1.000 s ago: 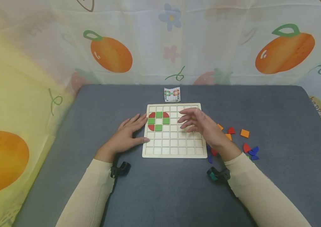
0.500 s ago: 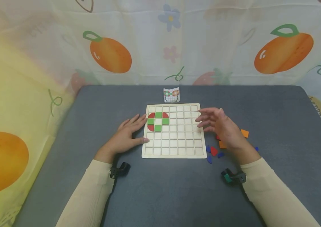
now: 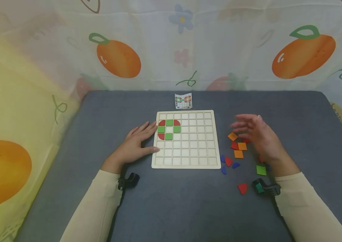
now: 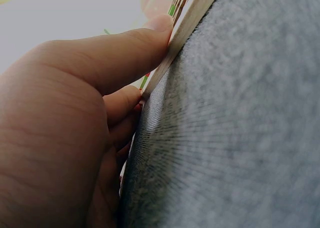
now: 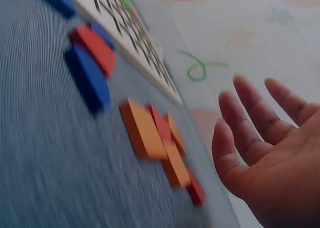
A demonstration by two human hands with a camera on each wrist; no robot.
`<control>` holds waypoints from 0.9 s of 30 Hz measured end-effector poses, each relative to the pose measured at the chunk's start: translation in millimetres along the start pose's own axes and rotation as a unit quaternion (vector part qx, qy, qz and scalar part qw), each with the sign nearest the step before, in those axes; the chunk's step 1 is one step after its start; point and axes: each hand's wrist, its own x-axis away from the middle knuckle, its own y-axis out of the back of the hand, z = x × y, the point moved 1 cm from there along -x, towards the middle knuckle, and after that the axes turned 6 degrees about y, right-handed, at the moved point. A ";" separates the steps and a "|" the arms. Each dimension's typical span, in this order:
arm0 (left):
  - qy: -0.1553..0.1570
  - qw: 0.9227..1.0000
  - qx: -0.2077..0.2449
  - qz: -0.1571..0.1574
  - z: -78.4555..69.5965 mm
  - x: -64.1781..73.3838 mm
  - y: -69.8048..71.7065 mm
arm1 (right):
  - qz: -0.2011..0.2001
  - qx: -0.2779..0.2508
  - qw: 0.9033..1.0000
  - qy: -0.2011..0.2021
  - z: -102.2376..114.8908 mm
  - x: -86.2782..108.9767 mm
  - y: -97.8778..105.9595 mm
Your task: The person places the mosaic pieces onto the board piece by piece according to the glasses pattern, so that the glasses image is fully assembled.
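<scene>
A pale wooden grid board (image 3: 186, 158) lies on the dark table, with red quarter-round tiles (image 3: 161, 136) and green square tiles (image 3: 169, 136) set in its upper left cells. My left hand (image 3: 136, 143) rests at the board's left edge, fingers straight and thumb on the rim; the left wrist view shows the thumb (image 4: 135, 45) at that edge. My right hand (image 3: 261, 137) hovers right of the board above loose tiles, palm turned inward. In the right wrist view its relaxed fingers (image 5: 250, 118) hold nothing. Below it lie orange square tiles (image 3: 238, 154) and a red quarter-round tile (image 3: 234, 145).
A small printed pattern card (image 3: 183, 101) lies behind the board. Blue tiles (image 3: 235, 165) sit by the board's lower right corner. A green square tile (image 3: 261, 170) and a red tile (image 3: 242, 188) lie near my right wrist. A fruit-print cloth (image 3: 158, 43) hangs behind the table.
My right hand has moved from over the board to the right, above the loose tiles, uncovering the board's right columns. My left hand has stayed at the board's edge.
</scene>
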 end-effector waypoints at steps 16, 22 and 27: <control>0.003 1.000 0.002 -0.004 -1.4 0.1 0.6 | -0.002 0.243 0.964 -0.104 -16.2 14.9 52.5; 0.004 1.000 0.000 -0.001 -1.4 0.3 1.1 | 0.044 0.322 0.937 -0.131 -20.9 16.3 54.0; -0.004 1.000 0.001 0.001 -0.5 0.8 1.8 | 0.069 0.373 0.920 -0.103 -21.5 16.5 52.7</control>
